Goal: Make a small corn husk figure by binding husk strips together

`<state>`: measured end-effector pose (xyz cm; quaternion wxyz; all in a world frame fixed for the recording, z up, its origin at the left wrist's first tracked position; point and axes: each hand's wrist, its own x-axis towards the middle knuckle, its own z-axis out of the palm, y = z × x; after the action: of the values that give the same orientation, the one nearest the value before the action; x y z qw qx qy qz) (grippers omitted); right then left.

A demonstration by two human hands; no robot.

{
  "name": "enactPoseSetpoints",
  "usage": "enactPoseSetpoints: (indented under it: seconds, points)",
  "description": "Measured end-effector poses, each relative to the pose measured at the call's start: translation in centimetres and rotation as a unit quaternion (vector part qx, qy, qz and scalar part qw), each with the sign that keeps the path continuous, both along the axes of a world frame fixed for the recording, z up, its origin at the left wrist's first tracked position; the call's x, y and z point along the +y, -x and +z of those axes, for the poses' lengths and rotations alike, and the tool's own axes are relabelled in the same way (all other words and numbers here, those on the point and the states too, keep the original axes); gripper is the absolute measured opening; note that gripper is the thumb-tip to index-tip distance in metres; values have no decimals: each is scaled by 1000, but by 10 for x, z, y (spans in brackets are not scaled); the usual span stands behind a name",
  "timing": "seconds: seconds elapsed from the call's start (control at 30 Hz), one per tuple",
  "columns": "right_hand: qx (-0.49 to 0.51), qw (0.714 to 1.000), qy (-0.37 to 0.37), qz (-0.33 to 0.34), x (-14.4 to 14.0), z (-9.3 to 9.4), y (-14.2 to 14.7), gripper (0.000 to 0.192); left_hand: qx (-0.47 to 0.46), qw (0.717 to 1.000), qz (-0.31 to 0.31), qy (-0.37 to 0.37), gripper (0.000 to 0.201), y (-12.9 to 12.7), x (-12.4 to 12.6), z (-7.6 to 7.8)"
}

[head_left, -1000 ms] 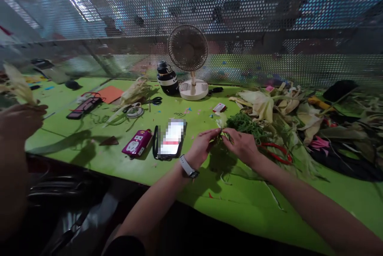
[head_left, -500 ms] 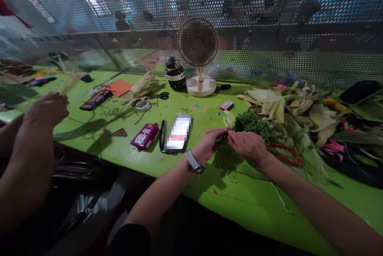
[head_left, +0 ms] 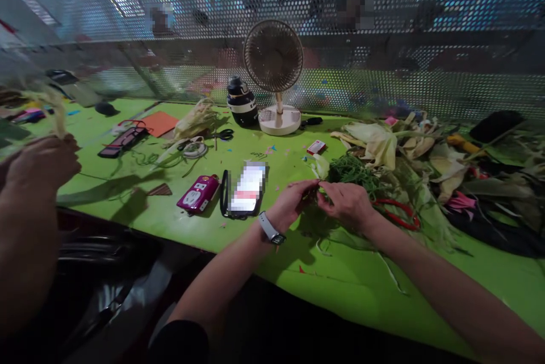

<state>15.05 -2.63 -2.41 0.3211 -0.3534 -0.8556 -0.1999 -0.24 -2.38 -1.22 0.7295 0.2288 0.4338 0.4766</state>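
Observation:
My left hand (head_left: 293, 202), with a grey-strapped watch (head_left: 271, 229) at the wrist, and my right hand (head_left: 347, 203) meet fingertip to fingertip above the green table. Both are closed in a pinch on a small pale corn husk piece (head_left: 321, 166) whose petal-like end sticks up beyond the fingers. The exact grip point is hidden by the fingers. Just past my right hand lies a tangle of green string (head_left: 355, 174). Red-handled scissors (head_left: 400, 213) lie partly under my right forearm. A heap of dried corn husks (head_left: 374, 139) spreads behind.
At left, another person's hand (head_left: 42, 165) holds pale husk strips. Nearby are a lit phone (head_left: 249, 188), a purple power socket (head_left: 198, 193), a white fan (head_left: 279, 120), a black bottle (head_left: 242, 104), a small red-and-white box (head_left: 316, 147) and black scissors (head_left: 224, 134). A perforated screen stands behind.
The view has shifted slightly, so everything sits a little further left. My right fingers have bent a bit around the husk; both hands stay together. The other person's hand is nearer the left edge.

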Motion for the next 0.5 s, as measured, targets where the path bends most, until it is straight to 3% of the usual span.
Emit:
enactPoseSetpoints:
  seconds: [0.3,0.5]
  points:
    - [-26,994,-102,12,0,6,2,17,-6,1000,-9,2,16,0,0,2]
    - [-41,997,-57,23,1,3,-3,18,1,1000,0,8,14,1,-1,2]
